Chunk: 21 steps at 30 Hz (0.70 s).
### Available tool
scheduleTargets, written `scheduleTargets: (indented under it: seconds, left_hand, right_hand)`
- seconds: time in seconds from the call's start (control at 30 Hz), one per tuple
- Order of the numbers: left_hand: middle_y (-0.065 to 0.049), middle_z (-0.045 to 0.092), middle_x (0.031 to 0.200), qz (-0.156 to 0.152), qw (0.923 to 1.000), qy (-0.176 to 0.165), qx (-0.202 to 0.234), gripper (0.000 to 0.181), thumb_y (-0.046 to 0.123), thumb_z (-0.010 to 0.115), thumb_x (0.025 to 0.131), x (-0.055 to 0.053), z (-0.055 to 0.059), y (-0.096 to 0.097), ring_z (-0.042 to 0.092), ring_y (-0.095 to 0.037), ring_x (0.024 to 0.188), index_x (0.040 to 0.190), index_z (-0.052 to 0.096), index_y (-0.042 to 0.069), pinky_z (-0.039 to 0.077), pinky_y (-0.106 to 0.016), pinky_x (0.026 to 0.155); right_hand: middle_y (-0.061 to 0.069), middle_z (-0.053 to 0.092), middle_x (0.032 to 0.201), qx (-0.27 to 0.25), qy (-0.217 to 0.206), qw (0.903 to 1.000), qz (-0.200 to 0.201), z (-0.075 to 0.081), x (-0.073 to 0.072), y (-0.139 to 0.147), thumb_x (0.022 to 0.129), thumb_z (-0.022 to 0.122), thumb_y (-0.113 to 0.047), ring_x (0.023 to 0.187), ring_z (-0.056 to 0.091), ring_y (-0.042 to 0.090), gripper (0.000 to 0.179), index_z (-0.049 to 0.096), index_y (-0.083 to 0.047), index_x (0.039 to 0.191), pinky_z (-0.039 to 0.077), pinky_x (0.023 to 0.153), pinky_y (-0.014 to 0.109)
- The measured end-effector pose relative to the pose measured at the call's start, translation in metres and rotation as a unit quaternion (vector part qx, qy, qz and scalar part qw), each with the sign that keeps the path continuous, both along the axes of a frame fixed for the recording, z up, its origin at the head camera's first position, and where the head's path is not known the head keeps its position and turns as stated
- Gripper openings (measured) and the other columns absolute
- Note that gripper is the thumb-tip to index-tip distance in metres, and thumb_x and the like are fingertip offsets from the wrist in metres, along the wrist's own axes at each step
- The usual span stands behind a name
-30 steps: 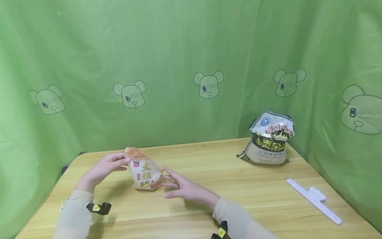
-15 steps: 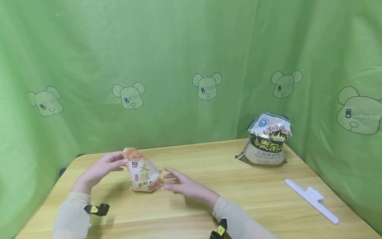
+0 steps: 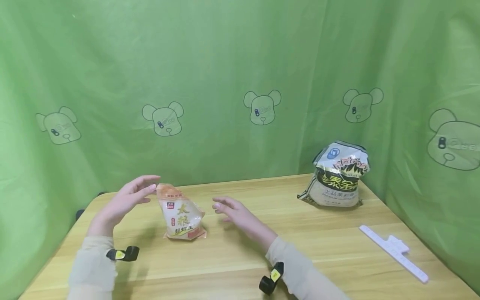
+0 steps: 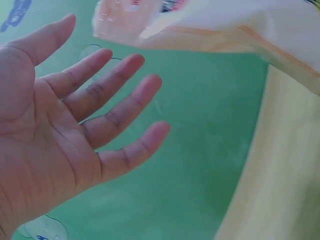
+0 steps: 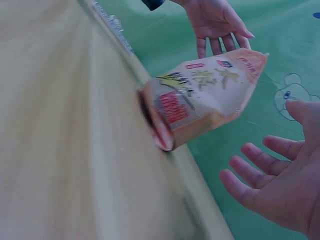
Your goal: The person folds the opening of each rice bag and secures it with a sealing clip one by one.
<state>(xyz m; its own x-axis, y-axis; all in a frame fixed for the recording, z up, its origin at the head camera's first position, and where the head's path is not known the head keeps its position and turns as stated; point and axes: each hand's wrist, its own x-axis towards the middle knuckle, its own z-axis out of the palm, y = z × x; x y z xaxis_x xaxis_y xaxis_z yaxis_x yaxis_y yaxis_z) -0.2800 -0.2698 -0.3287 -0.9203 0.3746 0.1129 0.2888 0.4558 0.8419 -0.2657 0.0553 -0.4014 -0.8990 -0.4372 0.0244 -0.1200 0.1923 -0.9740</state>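
A small white and orange bag (image 3: 183,216) with gold lettering stands on the table, its top leaning a little left in the head view. Beside its upper left corner is my left hand (image 3: 125,200), fingers spread and loosely bent; the left wrist view shows a gap between these fingers (image 4: 120,115) and the bag (image 4: 200,25). To the bag's right, my right hand (image 3: 240,216) hovers with relaxed fingers. In the right wrist view, the bag (image 5: 205,95) stands apart from that hand (image 5: 285,185), whose palm holds nothing.
A larger bag (image 3: 333,183) with a black and yellow label stands at the table's back right corner. Nearer the right edge lies a white bar-shaped clip (image 3: 393,250). Green curtains (image 3: 225,146) printed with bear heads rise behind the wooden table (image 3: 210,271).
Both hands have drawn away from the small bag: the left slightly up and left, the right to the right and up. The bag stays standing where it was, without their touch.
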Motion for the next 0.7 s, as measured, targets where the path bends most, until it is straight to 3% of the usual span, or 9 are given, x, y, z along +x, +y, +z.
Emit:
scheduleTargets:
  seconds: [0.3, 0.53, 0.7]
  left_hand:
    - [0.002, 0.05, 0.129, 0.043, 0.9975, 0.054, -0.015, 0.043, 0.043, 0.049, 0.088, 0.007, 0.026, 0.017, 0.048, -0.011, 0.117, 0.126, 0.044, 0.024, 0.039, -0.04, 0.099]
    - [-0.005, 0.049, 0.132, 0.061, 0.9937, 0.091, -0.025, 0.05, 0.045, 0.051, 0.087, 0.009, 0.04, 0.033, 0.047, -0.023, 0.119, 0.128, 0.044, 0.018, 0.039, -0.047, 0.099]
    - [-0.007, 0.051, 0.13, 0.092, 0.9847, 0.137, -0.056, 0.049, 0.048, 0.051, 0.086, 0.012, 0.041, 0.046, 0.048, -0.028, 0.118, 0.125, 0.049, 0.018, 0.037, -0.051, 0.099]
  right_hand:
    - [0.011, 0.05, 0.129, -0.035, -0.005, 0.9989, -0.031, 0.018, -0.017, -0.006, 0.09, 0.046, -0.041, 0.12, 0.047, 0.027, 0.051, 0.041, -0.011, 0.131, 0.042, 0.098, 0.042]
    - [0.02, 0.05, 0.126, -0.075, -0.005, 0.9962, -0.044, 0.046, -0.002, -0.018, 0.093, 0.043, -0.031, 0.118, 0.047, 0.032, 0.044, 0.043, -0.003, 0.127, 0.042, 0.097, 0.045]
    - [0.018, 0.053, 0.123, -0.102, -0.009, 0.9924, -0.068, 0.041, -0.006, -0.032, 0.092, 0.047, -0.034, 0.116, 0.049, 0.03, 0.043, 0.047, -0.004, 0.122, 0.043, 0.097, 0.044]
